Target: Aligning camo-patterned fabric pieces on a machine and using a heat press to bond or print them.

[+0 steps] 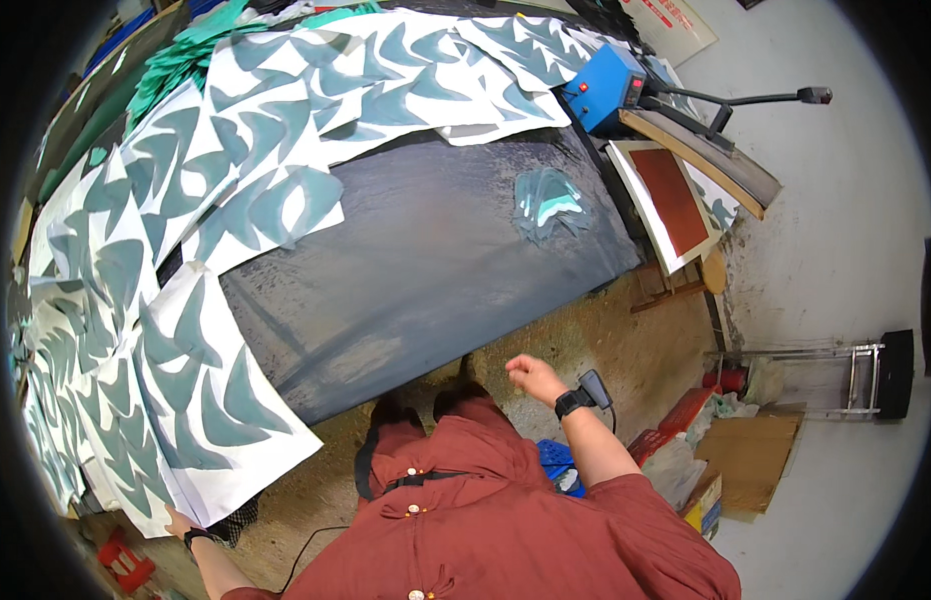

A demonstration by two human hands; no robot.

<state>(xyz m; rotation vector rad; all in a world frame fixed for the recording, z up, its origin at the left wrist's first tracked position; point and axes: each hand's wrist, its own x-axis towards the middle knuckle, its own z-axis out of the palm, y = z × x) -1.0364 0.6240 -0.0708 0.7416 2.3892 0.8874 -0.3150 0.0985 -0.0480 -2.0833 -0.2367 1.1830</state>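
Observation:
My left hand (177, 522) is low at the left, fingertips on the near edge of a white paper sheet printed with teal curved shapes (200, 400) that hangs over the dark table (415, 260). My right hand (530, 375) is loosely closed in the air just off the table's near edge, holding nothing, with a black watch on the wrist. A small stack of cut teal shapes (550, 205) lies on the table toward the right.
Many more printed sheets (315, 100) cover the table's far and left parts. A blue heat press (625, 90) with a red-brown pad (675, 195) stands at the right. Boxes, a blue crate (557, 462) and red items sit on the floor by my right side.

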